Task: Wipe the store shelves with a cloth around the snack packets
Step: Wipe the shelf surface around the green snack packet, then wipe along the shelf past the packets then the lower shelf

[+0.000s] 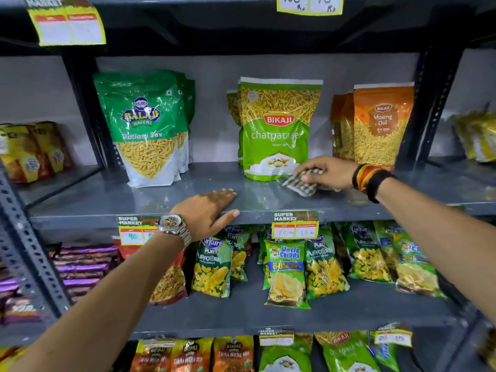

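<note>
Right hand [326, 171] gripping checked cloth [302, 183] on grey shelf [161, 196] beside Bikaji packet [276, 130]; left hand [212, 210] flat, fingers spread (shelf edge), well apart.

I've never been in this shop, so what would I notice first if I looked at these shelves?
Probably the big bright snack bags standing on the grey shelf: a green Ratlami Sev bag on the left, a lime Bikaji bag in the middle and an orange Moong Dal bag on the right. Then the hands: the right hand presses a checked cloth on the shelf beside the Bikaji bag, while the left hand rests flat on the front edge.
</note>
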